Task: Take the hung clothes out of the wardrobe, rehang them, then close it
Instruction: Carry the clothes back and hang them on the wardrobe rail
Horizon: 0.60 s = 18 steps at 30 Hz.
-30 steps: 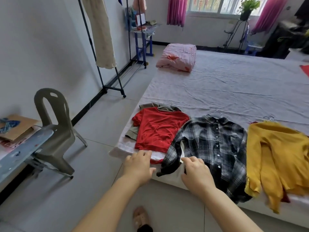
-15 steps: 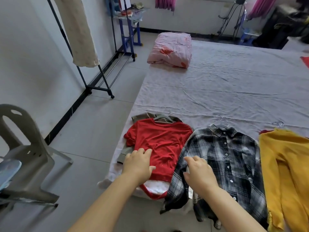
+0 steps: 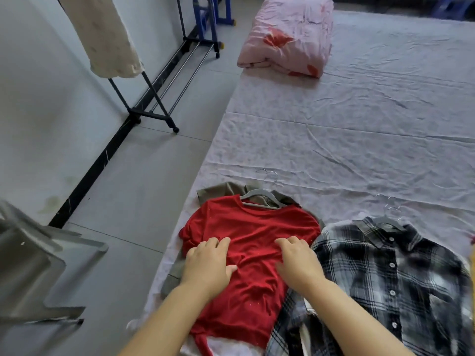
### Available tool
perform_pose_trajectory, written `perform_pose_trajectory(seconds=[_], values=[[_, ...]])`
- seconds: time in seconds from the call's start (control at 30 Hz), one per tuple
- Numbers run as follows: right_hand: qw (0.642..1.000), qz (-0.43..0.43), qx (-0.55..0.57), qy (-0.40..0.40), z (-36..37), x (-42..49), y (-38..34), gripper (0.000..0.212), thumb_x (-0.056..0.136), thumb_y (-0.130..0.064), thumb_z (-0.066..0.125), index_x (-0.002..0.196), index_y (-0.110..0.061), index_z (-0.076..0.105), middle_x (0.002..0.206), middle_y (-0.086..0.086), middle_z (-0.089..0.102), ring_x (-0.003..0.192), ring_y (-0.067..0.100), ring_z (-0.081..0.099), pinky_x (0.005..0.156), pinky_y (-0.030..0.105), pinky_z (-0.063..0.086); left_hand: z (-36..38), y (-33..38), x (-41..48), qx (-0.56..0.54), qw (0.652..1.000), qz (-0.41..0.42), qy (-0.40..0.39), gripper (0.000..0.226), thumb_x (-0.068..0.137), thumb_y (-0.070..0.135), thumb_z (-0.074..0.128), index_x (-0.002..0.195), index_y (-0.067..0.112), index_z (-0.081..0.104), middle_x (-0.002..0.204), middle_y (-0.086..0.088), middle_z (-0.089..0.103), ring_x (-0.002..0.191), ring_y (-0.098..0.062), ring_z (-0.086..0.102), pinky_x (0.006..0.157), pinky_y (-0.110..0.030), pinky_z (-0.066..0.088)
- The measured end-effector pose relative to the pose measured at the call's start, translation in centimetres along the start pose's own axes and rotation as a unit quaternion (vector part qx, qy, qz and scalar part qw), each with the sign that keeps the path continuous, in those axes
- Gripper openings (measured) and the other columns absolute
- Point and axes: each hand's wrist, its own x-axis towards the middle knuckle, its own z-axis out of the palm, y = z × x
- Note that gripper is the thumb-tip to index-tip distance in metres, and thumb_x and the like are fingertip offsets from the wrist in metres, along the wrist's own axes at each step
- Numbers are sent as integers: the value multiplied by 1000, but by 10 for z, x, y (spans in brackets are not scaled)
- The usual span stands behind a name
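Flatly pressing red shirt (image 3: 257, 224) on bed (image 3: 359, 124), left hand (image 3: 208, 265), right hand (image 3: 298, 263), fingers spread, plaid shirt (image 3: 398, 278) beside

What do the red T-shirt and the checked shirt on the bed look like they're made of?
Red T-shirt: likely soft matte knit, perhaps cotton; it lies in fine, limp wrinkles. Checked shirt: seems woven, flannel-like cloth; it has a stiff collar and button front.

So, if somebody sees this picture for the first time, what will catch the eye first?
The bright red T-shirt at the near edge of the bed draws the eye first, with the left hand and the right hand both resting on it. Next come the black-and-white plaid shirt just to its right and the folded pink quilt farther up the bed.
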Motion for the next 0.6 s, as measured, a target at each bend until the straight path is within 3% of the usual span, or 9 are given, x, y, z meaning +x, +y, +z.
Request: perform_pose_trajectory(seconds=[0.33, 0.6], values=[[1000, -3, -10, -28, 18, 211, 43, 36, 89, -18, 46, 124, -12, 48, 123, 10, 49, 113, 30, 45, 89, 39, 41, 47, -2, 127, -32, 999, -19, 8, 59, 91, 49, 41, 143, 28, 24, 130, 12, 38, 121, -10, 37, 98, -25, 29], [999, 0, -37, 13, 59, 290, 47, 28, 90, -13, 42, 116, -9, 51, 119, 10, 52, 109, 29, 48, 86, 36, 39, 74, -13, 173, -29, 999, -20, 7, 58, 91, 49, 40, 143, 28, 22, 131, 13, 37, 120, -9, 35, 98, -23, 27]])
